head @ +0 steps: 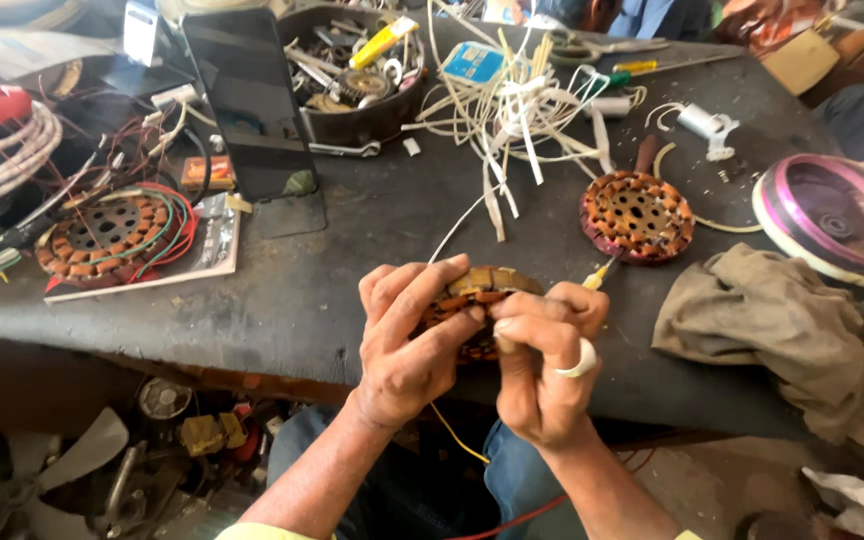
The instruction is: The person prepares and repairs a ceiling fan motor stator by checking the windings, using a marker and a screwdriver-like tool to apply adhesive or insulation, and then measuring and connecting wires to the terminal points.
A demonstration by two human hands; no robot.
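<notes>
Above dark workbench [352, 290], hands [472, 340] clasping wound stator [477, 290].

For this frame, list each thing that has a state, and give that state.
Left hand: closed around the wound coil.
Right hand: pinching the coil's edge.
Wound coil: held above the workbench edge, wires trailing.
Second coil: lying flat on the workbench.
Phone: propped upright, screen dark.
Rag: crumpled.
Black bowl: full of parts.
</notes>
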